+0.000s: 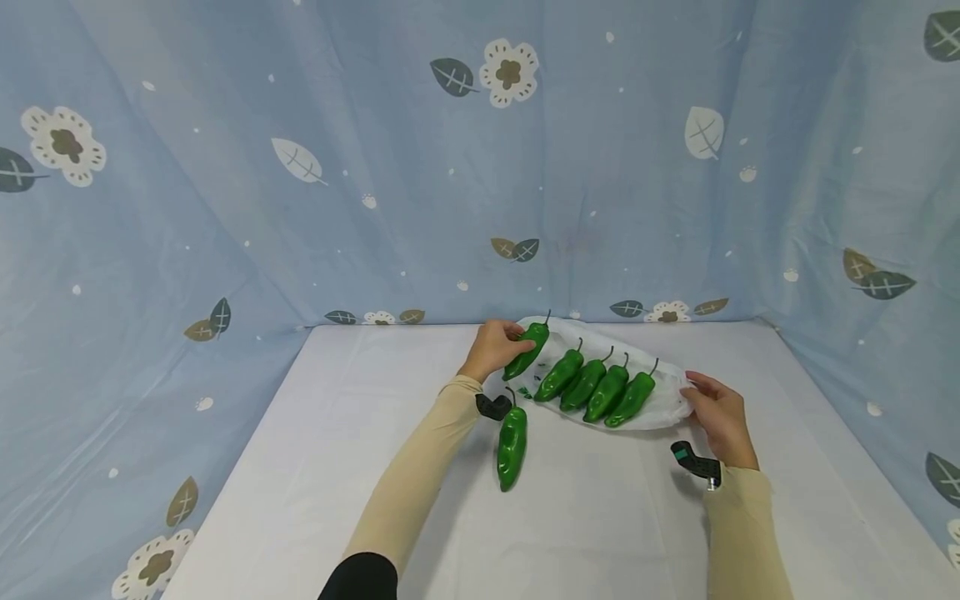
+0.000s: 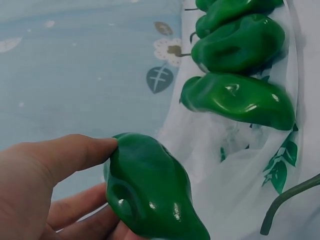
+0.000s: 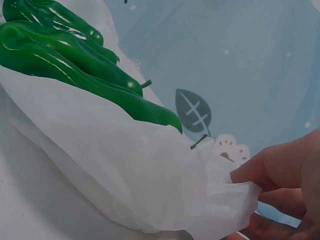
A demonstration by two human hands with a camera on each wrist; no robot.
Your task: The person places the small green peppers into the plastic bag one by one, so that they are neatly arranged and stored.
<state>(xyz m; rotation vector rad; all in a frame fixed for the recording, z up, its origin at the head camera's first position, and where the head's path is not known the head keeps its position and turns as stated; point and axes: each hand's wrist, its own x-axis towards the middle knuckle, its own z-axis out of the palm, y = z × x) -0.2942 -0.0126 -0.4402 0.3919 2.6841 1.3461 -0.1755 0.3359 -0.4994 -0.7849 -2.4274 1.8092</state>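
Note:
My left hand (image 1: 495, 348) pinches a green pepper (image 2: 150, 185) between thumb and fingers, over the left end of a thin white plastic bag (image 1: 667, 408). Several more green peppers (image 1: 592, 385) lie side by side on the bag, stems toward the back. My right hand (image 1: 722, 415) pinches the bag's right end; in the right wrist view this hand (image 3: 280, 185) holds a crumpled white edge. One loose pepper (image 1: 512, 448) lies on the table just in front of the bag, below my left wrist.
The table (image 1: 585, 533) has a white cover. Blue curtain cloth (image 1: 375, 167) with leaves and flowers hangs behind and at both sides, meeting the table's back edge close behind the bag. Black camera mounts (image 1: 492, 407) sit on both wrists.

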